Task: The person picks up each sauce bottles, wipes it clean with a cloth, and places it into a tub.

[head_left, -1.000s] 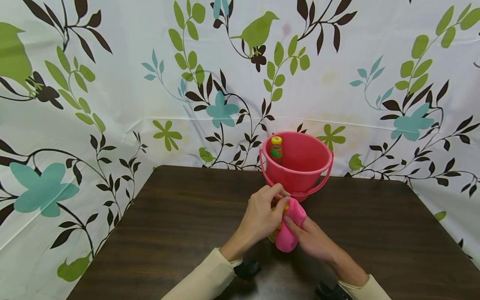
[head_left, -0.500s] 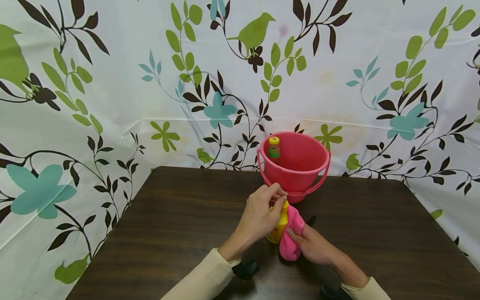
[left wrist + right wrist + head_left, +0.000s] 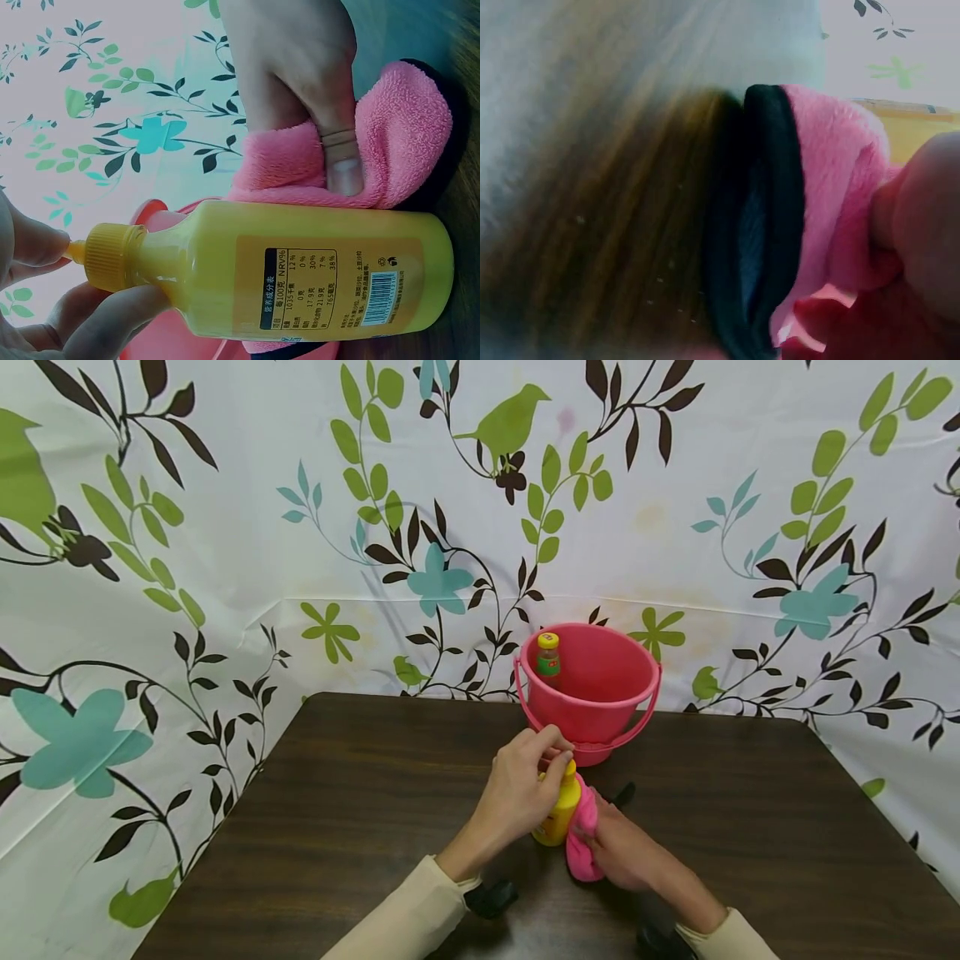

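My left hand [image 3: 517, 789] holds a yellow squeeze bottle [image 3: 555, 818] upright by its top, at the middle right of the table. In the left wrist view, fingertips pinch the nozzle of its yellow cap [image 3: 112, 256] and others lie at the neck; a printed label [image 3: 322, 289] faces that camera. My right hand [image 3: 633, 853] grips a fluffy pink cloth [image 3: 582, 843] with a dark edge, and its thumb presses into the pile. The cloth lies along the bottle's right side. In the right wrist view the dark border [image 3: 780, 187] hangs close over the table.
Just behind the hands stands a pink bucket [image 3: 585, 722] with its handle lowered to the front. A small jar with a yellow lid [image 3: 548, 642] and green label is inside it. The dark wooden table [image 3: 390, 760] backs onto a leaf-patterned curtain [image 3: 247, 543].
My right hand has shifted the cloth from across the bottle's front to its right side, uncovering more of the yellow body. The left hand keeps its hold at the top.
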A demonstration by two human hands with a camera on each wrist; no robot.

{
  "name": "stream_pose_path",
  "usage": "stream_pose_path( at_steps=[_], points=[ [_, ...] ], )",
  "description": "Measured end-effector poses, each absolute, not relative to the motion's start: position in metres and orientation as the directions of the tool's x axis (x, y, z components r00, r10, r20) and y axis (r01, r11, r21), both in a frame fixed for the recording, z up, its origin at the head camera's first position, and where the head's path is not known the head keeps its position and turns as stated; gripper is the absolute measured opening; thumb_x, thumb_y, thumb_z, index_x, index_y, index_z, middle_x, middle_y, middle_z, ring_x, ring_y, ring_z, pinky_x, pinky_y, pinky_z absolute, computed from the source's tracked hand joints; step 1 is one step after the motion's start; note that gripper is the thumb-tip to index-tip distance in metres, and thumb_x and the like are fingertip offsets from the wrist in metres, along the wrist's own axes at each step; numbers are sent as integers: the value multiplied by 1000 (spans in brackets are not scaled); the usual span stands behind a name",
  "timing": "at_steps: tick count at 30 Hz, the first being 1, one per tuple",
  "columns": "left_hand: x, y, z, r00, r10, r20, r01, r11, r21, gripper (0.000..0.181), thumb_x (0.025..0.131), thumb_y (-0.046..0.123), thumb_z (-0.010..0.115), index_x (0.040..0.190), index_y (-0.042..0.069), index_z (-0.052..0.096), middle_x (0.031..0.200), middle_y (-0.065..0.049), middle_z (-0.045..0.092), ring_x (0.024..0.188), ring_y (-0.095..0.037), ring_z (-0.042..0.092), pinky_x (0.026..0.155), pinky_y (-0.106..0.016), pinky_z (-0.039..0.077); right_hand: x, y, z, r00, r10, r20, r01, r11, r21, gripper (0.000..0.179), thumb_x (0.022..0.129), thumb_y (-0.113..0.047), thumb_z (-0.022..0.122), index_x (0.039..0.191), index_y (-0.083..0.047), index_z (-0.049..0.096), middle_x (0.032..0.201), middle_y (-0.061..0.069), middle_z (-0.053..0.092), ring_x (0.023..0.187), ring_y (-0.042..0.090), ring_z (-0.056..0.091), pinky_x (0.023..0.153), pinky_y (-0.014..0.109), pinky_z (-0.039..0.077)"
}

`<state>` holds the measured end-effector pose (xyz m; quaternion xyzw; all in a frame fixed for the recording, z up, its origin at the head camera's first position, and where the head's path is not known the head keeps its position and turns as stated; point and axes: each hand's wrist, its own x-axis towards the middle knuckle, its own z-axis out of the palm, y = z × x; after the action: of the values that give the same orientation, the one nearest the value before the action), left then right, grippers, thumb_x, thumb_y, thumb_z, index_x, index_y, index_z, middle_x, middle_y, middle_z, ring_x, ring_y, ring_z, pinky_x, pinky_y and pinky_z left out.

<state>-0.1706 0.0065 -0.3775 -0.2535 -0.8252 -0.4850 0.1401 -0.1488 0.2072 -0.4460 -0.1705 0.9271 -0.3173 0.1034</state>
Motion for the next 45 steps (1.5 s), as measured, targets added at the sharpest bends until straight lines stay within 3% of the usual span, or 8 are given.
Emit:
stream_pose_path(
  at_steps=[2, 8, 13, 18, 22, 26, 30, 45],
  points=[
    [-171, 7, -377, -833, 281, 476, 553, 403, 729, 5, 102, 16, 66, 101, 15, 71, 100, -5, 71, 95, -19, 70, 85, -40, 65, -149, 206, -444, -921, -378, -98, -254, 770, -585, 58, 106, -16, 59, 156, 9, 42, 164, 33, 39, 157, 54, 29, 123, 76, 23],
    [-170, 7, -377, -835, 280, 475, 551, 419, 722, 6, 102, 18, 66, 100, 16, 71, 99, -4, 70, 92, -17, 68, 82, -39, 64, -149, 200, -439, -931, -347, -111, -267, 857, -441, 59, 105, -10, 57, 159, 6, 39, 167, 25, 41, 159, 51, 27, 125, 73, 23],
    [-171, 6, -377, -823, 284, 493, 569, 413, 711, 6, 102, 17, 66, 99, 16, 71, 97, -3, 71, 91, -17, 67, 80, -40, 64, -153, 206, -442, -920, -377, -111, -246, 773, -585, 60, 104, -20, 66, 156, 2, 46, 165, 27, 41, 160, 54, 22, 124, 75, 20],
    [-172, 6, -377, -820, 291, 493, 573, 412, 709, 5, 102, 16, 66, 100, 16, 71, 98, -3, 71, 92, -17, 68, 80, -37, 64, -154, 212, -443, -896, -416, -153, -159, 623, -766, 50, 105, -37, 64, 142, -4, 55, 132, 12, 65, 123, 34, 62, 110, 54, 51],
    [-171, 7, -377, -821, 295, 489, 571, 411, 710, 5, 101, 15, 66, 101, 15, 71, 100, -4, 71, 93, -18, 69, 82, -36, 64, -150, 211, -438, -899, -400, -179, -54, 507, -860, 51, 111, -41, 51, 144, -2, 49, 109, 10, 66, 91, 19, 61, 81, 30, 53],
    [-170, 6, -376, -825, 297, 481, 566, 417, 712, 5, 101, 16, 66, 102, 15, 71, 100, -5, 70, 91, -17, 68, 81, -30, 63, -145, 205, -426, -934, -326, -144, 32, 325, -945, 59, 112, -44, 46, 163, -14, 36, 140, 10, 61, 117, 20, 63, 93, 22, 54],
    [-170, 6, -377, -822, 296, 487, 570, 420, 707, 4, 101, 17, 67, 102, 15, 71, 98, -5, 69, 88, -16, 66, 78, -30, 62, -139, 196, -407, -961, -261, -93, 52, 161, -986, 62, 111, -45, 48, 168, -30, 28, 170, 0, 38, 149, 29, 45, 112, 32, 53],
    [-173, 4, -377, -809, 317, 496, 588, 439, 679, 5, 101, 15, 66, 104, 15, 71, 99, -4, 70, 89, -16, 67, 77, -30, 61, -127, 201, -353, -980, -172, 102, -111, 45, -993, 56, 114, -38, 44, 167, -32, 31, 156, 9, 43, 130, 27, 56, 92, 32, 63]
  ],
)
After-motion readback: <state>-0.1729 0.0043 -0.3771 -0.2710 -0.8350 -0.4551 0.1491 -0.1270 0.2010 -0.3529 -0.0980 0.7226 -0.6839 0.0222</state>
